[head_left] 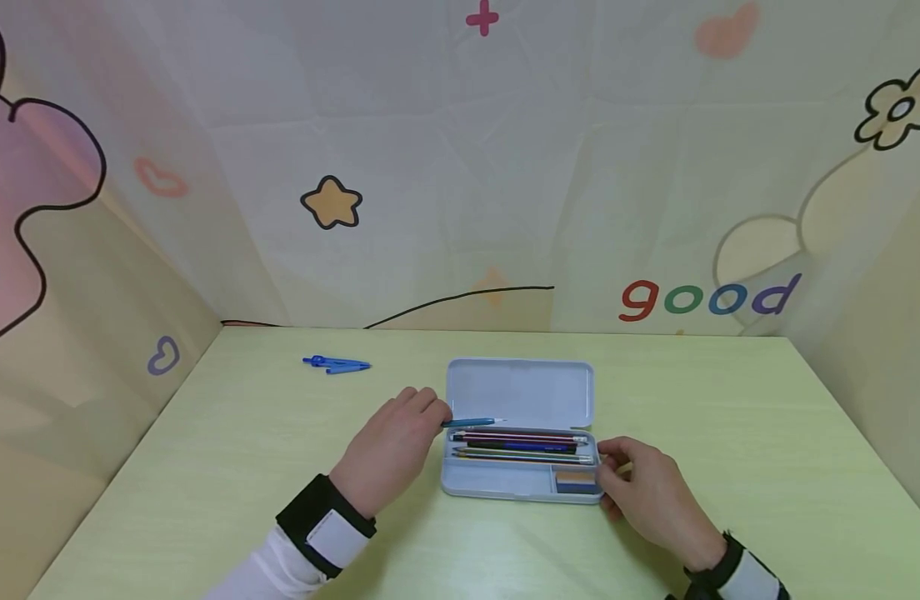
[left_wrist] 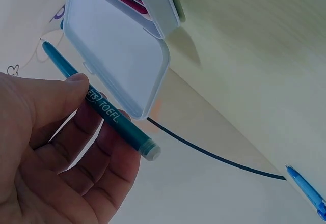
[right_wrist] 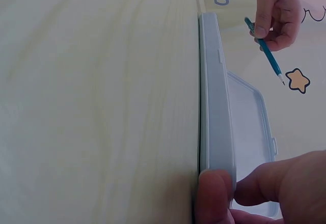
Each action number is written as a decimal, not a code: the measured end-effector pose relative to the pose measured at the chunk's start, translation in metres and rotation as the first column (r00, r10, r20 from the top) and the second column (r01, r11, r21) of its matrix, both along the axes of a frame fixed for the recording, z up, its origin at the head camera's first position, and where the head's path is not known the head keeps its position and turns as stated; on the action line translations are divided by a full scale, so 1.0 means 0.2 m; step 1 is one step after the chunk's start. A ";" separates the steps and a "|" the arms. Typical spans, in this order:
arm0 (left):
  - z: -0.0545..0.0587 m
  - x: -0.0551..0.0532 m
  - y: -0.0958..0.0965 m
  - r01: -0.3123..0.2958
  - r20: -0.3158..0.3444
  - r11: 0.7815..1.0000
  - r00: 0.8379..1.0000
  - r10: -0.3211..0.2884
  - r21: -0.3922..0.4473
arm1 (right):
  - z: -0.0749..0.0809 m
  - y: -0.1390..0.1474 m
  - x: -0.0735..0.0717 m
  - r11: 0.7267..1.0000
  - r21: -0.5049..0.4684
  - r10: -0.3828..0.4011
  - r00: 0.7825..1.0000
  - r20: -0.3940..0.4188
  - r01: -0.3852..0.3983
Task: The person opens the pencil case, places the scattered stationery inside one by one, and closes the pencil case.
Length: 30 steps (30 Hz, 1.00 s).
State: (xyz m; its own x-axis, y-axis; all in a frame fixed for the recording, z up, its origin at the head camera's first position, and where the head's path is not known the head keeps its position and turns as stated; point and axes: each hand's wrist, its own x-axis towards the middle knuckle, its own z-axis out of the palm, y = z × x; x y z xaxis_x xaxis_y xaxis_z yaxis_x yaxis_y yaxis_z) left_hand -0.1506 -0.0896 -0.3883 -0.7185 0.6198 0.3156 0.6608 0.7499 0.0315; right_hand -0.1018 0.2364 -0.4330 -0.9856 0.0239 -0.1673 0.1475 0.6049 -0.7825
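In the head view my left hand [head_left: 391, 446] pinches a teal pen [left_wrist: 122, 124] near the left end of an open pencil case [head_left: 497, 477]. White "TOEFL" lettering shows on the pen's barrel, and its thin tip points right, above the case. My right hand [head_left: 650, 490] grips the case's right end, its thumb and fingers [right_wrist: 214, 196] at the corner in the right wrist view. Inside the case lie several pencils and pens [head_left: 520, 446] side by side. An orange and blue eraser [head_left: 576, 483] sits in the small compartment at the front right.
A blue drawing compass [head_left: 336, 364] lies at the back left of the pale wood-patterned table [head_left: 227, 467]. The case's lid [head_left: 520, 392] is folded back toward the rear. Behind the table hangs a printed cloth backdrop [head_left: 445, 167].
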 end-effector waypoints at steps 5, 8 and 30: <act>-0.01 0.00 0.03 0.004 0.008 1.000 1.000 -0.004 -0.017 | 0.00 0.00 0.00 1.000 0.004 -0.001 1.000 0.001 0.001; -0.01 0.01 0.05 0.004 0.018 0.999 1.000 -0.003 -0.035 | 0.00 0.00 0.00 1.000 0.003 0.001 1.000 -0.001 -0.001; -0.06 -0.02 0.18 0.059 0.008 0.997 0.998 -0.059 -0.049 | 0.00 0.00 0.00 1.000 -0.015 0.007 1.000 -0.011 -0.007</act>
